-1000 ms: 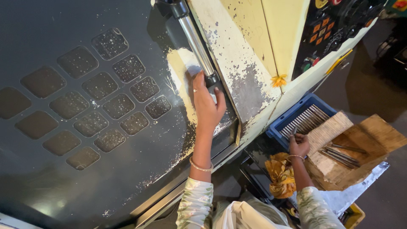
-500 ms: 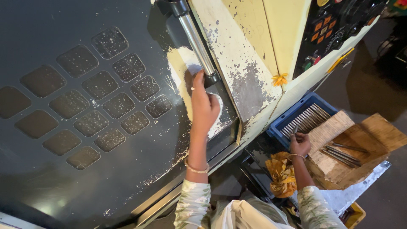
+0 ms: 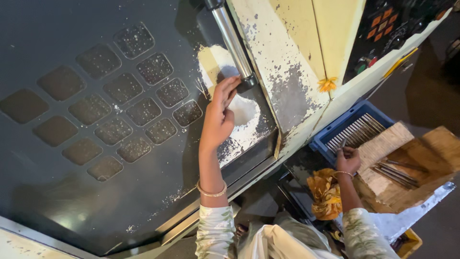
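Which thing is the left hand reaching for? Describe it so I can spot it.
Find the big dark machine door with its grid of small windows. At its right edge runs a metal bar handle; the left hand touches its lower end. It is the only shiny tube there.

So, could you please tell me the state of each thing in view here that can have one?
Dark sliding machine door: shut, its paint worn white near the handle.
Round metal bar handle: not gripped.
Left hand: open, fingers just below the handle's lower end.
Right hand: at the blue plastic crate of thin metal rods; grip unclear.
Yellow cloth: crumpled.
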